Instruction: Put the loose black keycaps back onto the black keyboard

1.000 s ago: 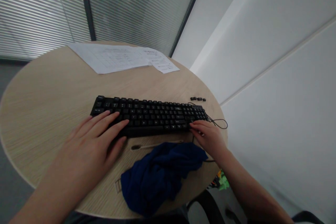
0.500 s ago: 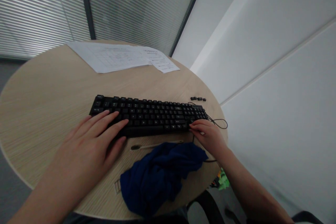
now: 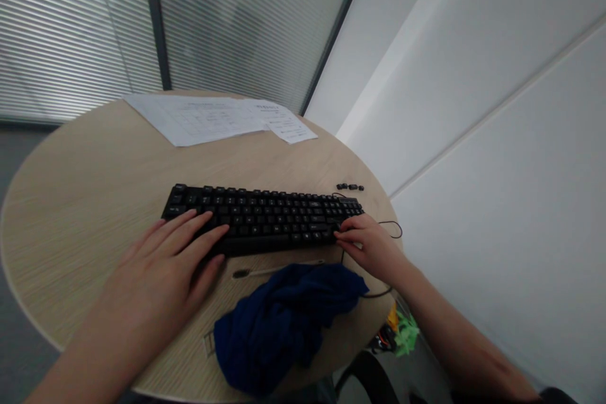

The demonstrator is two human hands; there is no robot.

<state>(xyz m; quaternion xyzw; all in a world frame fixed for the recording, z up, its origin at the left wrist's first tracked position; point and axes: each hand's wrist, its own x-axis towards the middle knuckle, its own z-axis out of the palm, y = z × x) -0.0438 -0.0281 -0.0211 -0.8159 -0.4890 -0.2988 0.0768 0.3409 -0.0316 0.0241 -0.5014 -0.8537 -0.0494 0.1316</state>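
A black keyboard (image 3: 265, 218) lies across the middle of a round wooden table (image 3: 85, 183). My left hand (image 3: 165, 262) lies flat with fingers spread, its fingertips on the keyboard's near left corner. My right hand (image 3: 372, 246) rests on the keyboard's right end, over the number pad, with fingers curled onto the keys. A crumpled dark blue cloth (image 3: 284, 319) sits between my hands at the table's near edge. A thin stick-like brush (image 3: 277, 269) lies just in front of the keyboard.
Printed paper sheets (image 3: 213, 117) lie at the table's far side. Three loose black keycaps (image 3: 350, 187) sit behind the keyboard's right end. The keyboard's cable (image 3: 391, 230) loops off the right edge. Window blinds and a white wall stand behind. Green items (image 3: 402, 331) lie on the floor below.
The view has tipped up and shifted slightly. My right hand has slid a little left along the keyboard's right end. My left hand stays in place.
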